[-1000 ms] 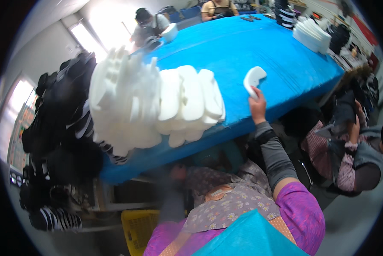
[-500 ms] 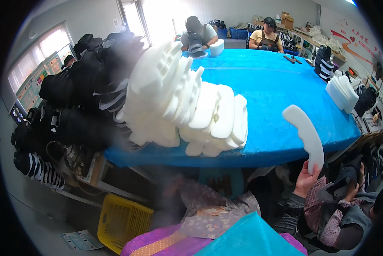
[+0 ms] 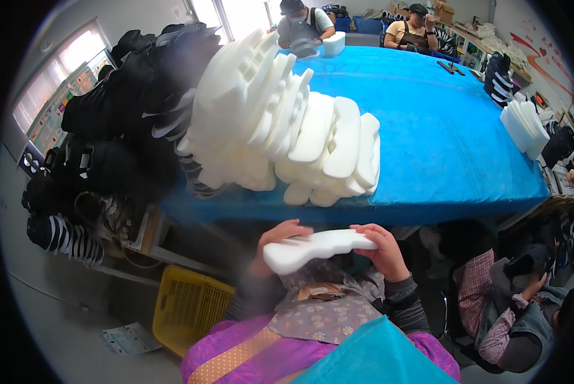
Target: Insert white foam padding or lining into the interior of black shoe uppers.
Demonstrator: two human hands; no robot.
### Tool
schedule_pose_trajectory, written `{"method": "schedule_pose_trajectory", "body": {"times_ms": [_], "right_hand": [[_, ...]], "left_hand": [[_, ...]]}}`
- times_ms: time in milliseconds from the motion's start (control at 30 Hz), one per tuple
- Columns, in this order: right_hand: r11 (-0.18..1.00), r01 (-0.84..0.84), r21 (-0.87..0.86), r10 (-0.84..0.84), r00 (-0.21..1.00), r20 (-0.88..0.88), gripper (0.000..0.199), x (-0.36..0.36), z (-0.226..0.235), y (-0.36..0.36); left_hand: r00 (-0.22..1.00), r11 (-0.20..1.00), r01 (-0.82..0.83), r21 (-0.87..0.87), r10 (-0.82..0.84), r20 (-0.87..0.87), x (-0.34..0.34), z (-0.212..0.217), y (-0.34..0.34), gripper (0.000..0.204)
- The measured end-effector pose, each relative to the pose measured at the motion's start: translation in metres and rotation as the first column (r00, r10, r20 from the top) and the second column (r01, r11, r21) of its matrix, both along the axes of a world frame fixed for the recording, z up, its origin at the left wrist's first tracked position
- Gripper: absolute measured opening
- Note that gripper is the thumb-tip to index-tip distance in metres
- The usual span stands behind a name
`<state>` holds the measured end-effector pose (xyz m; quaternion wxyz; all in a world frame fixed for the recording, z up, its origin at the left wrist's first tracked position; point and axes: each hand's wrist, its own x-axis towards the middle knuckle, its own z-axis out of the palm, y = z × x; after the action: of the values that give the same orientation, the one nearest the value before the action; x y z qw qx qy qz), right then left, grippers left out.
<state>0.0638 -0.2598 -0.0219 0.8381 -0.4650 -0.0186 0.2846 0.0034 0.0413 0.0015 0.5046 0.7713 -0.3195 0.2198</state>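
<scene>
Just in front of my body, over my lap, I hold a curved white foam piece (image 3: 319, 249) with one wavy long edge. My right hand (image 3: 388, 251) grips its right end, thumb and fingers closed round it. At the other end my left hand (image 3: 278, 235) is partly behind the foam, with its fingers along the upper edge, slightly blurred. Beyond my hands, a big heap of similar white foam pieces (image 3: 341, 137) rises at the near edge of the blue-covered table (image 3: 440, 134).
Black shoe-like items with white edges (image 3: 124, 121) are piled high on the left. A yellow plastic basket (image 3: 191, 307) stands on the floor below. One co-worker (image 3: 517, 307) sits close on my right; two people (image 3: 305, 29) sit across the table. More foam pieces (image 3: 523, 128) stand at the right.
The foam piece has come from the raised right side to in front of my body and now lies nearly level. My left hand has come up to its left end.
</scene>
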Motion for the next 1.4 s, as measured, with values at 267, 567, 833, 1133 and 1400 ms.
{"method": "schedule_pose_trajectory", "body": {"times_ms": [267, 567, 833, 1133, 1400], "right_hand": [[0.937, -0.059, -0.344, 0.159, 0.950, 0.269, 0.027, -0.009, 0.019, -0.001], [0.943, 0.071, -0.326, 0.008, 0.972, 0.236, 0.028, -0.001, 0.004, -0.005], [0.933, -0.011, -0.360, 0.216, 0.817, 0.535, 0.066, -0.027, 0.023, 0.042], [0.945, 0.061, -0.320, 0.172, 0.741, 0.649, 0.063, -0.023, 0.038, 0.054], [0.969, 0.041, -0.245, 0.124, 0.775, 0.620, 0.058, -0.025, 0.041, 0.055]], "left_hand": [[0.806, 0.547, -0.556, -0.626, 0.173, -0.565, -0.014, -0.022, -0.021, 0.040], [0.867, 0.580, -0.320, -0.749, -0.139, -0.479, -0.006, 0.012, -0.014, 0.068], [0.935, 0.975, 0.000, -0.221, -0.078, -0.345, -0.015, -0.015, -0.043, 0.077], [0.990, 0.980, -0.035, -0.194, 0.008, -0.138, -0.013, -0.019, -0.060, 0.069], [0.984, 0.972, -0.040, -0.231, -0.002, -0.175, -0.016, -0.020, -0.059, 0.068]]}}
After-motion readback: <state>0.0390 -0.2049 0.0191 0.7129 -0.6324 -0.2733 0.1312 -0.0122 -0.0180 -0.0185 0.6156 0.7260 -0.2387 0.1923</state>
